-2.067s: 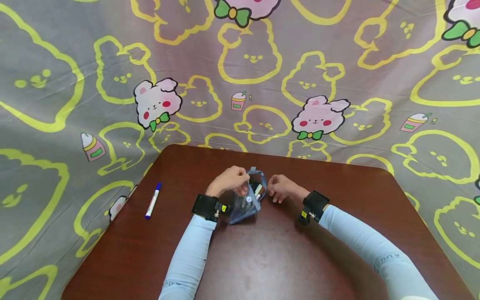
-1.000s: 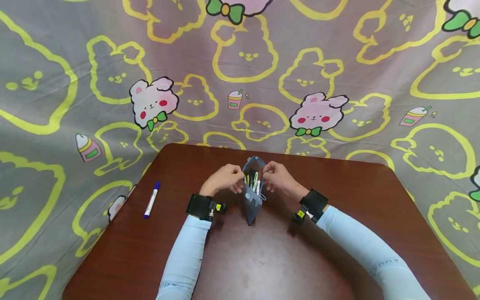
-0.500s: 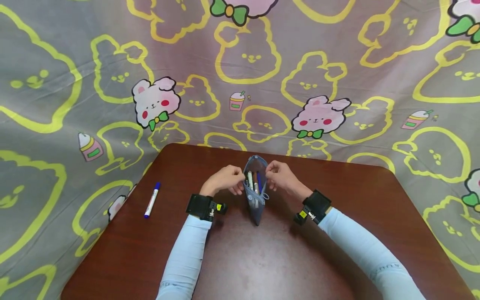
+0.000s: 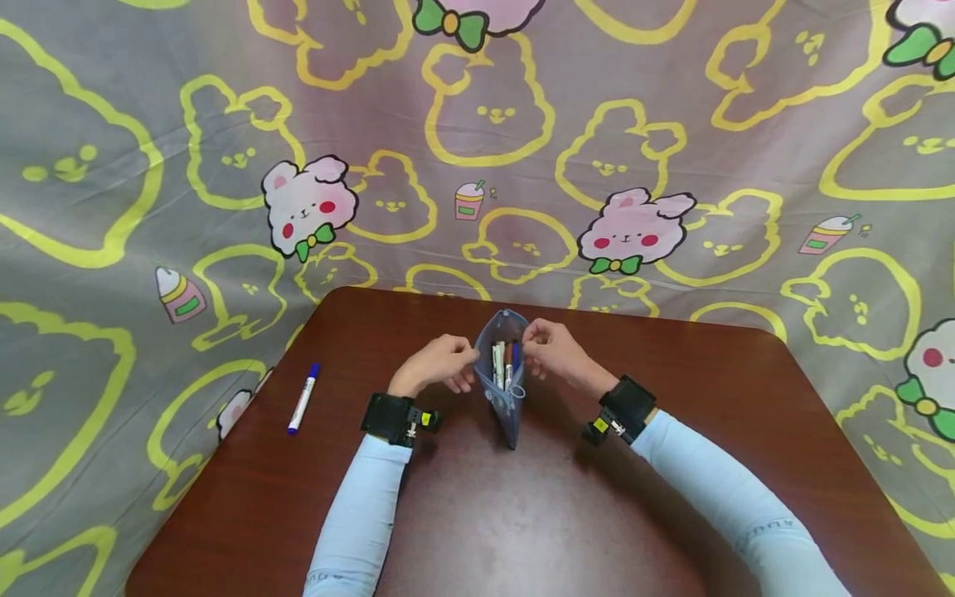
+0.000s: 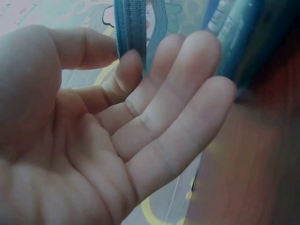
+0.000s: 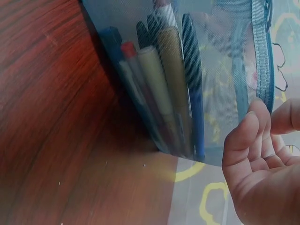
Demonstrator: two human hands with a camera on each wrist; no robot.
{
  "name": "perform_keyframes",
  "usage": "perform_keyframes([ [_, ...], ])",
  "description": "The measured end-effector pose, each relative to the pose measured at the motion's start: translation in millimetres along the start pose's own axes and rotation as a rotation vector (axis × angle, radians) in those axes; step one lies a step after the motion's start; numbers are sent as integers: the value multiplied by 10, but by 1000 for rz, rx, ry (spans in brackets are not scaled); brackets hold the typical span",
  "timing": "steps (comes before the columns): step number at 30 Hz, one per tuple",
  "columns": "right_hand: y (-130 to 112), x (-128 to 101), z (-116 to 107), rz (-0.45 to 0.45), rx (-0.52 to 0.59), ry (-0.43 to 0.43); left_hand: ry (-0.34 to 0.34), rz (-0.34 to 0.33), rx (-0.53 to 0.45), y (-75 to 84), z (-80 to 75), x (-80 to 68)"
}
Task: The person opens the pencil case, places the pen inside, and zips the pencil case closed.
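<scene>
A blue mesh pencil pouch (image 4: 506,406) stands at the middle of the table with its mouth spread wide. Several pens and markers (image 4: 500,356) are inside; the right wrist view shows them through the mesh (image 6: 215,89). My left hand (image 4: 440,362) pinches the zipper edge (image 5: 130,28) between thumb and index finger, its other fingers stretched out below. On the opposite side my right hand (image 4: 555,352) pinches the other zipper edge (image 6: 263,56). A white marker with a blue cap (image 4: 303,398) lies alone on the table to the left.
The brown wooden table (image 4: 462,514) reaches to a patterned cloth (image 4: 515,182) hung behind it and along both sides. A small zipper-pull loop (image 4: 518,391) sits at the near end of the pouch mouth.
My right hand has come in from beside the pouch to its right edge. The pouch has turned to point toward me, its mouth pulled wider, and the pens inside have shifted.
</scene>
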State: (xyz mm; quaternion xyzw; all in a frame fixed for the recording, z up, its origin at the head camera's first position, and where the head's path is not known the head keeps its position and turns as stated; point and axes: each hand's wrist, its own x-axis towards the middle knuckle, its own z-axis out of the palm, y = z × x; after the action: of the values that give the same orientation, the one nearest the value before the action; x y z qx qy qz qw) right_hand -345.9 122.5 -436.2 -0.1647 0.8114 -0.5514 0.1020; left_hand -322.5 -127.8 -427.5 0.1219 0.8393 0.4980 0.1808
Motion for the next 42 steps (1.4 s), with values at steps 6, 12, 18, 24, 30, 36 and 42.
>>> perform_keyframes([
  [6, 54, -59, -159, 19, -37, 17, -34, 36, 9, -65, 32, -41],
  [12, -1, -59, -133, 2, -40, -28, 64, 17, 109, -139, -102, -216],
  [18, 24, -39, -116, -14, -12, -28, 224, -31, 339, -188, -401, -489],
  [24, 48, -42, -165, -19, 3, -22, 370, -148, 543, -243, -658, -681],
  [30, 80, -85, -252, -14, -17, 4, 435, -257, 613, -343, -771, -761],
  [36, 65, -61, -219, -20, -6, -21, 486, -325, 645, -525, -912, -912],
  [42, 53, 2, -74, -20, 15, -65, 504, -431, 653, -767, -1079, -1130],
])
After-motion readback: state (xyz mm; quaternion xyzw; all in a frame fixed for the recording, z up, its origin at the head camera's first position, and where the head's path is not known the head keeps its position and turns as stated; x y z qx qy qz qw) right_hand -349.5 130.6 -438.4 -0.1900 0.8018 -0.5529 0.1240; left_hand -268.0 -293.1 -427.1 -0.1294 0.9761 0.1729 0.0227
